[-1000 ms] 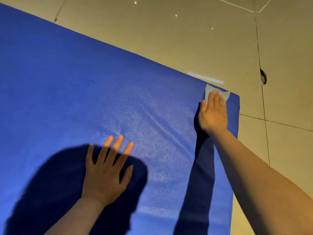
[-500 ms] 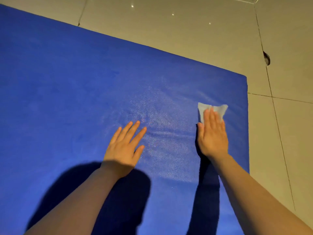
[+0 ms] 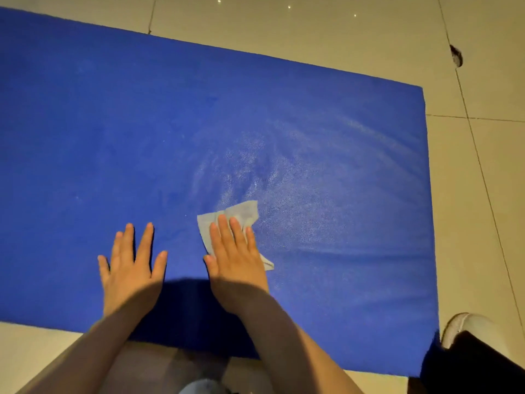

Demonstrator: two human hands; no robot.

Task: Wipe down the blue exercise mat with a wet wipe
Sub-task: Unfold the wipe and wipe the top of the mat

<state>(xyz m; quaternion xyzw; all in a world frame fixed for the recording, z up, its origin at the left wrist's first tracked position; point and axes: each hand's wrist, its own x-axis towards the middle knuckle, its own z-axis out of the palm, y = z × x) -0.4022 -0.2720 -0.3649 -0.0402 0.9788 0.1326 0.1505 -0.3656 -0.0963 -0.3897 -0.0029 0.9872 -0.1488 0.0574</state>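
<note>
Much of the wet wipe [image 3: 244, 216] is covered by the right hand [image 3: 237, 261], so only its crumpled far part past the fingertips, a strip along the hand's left edge and a small corner poking out at the hand's right side can be seen; how it is folded underneath cannot be told. The right hand lies flat on top of it, fingers straight and close together, pressing the wipe against the blue exercise mat [image 3: 113, 132] without curling round it. The left hand [image 3: 132, 270] rests palm-down on the mat just beside the right hand, fingers straight and spread a little, touching only the mat and holding nothing. Both wrists and forearms fall in a dark shadow near the mat's near edge, which blurs where the palms end. The mat lies flat on a pale tiled floor [image 3: 326, 32]; its left part runs out of the picture, while its right end and both long edges show. Beyond the wipe, toward the mat's right end, the surface carries faint pale streaks with a sheen. Off the mat's near right corner a white shoe [image 3: 461, 329] shows only in part, cut by a dark shape at the picture's edge that is hard to identify. Past the mat's far right corner, a small dark chip [image 3: 456, 56] sits on a tile joint.
</note>
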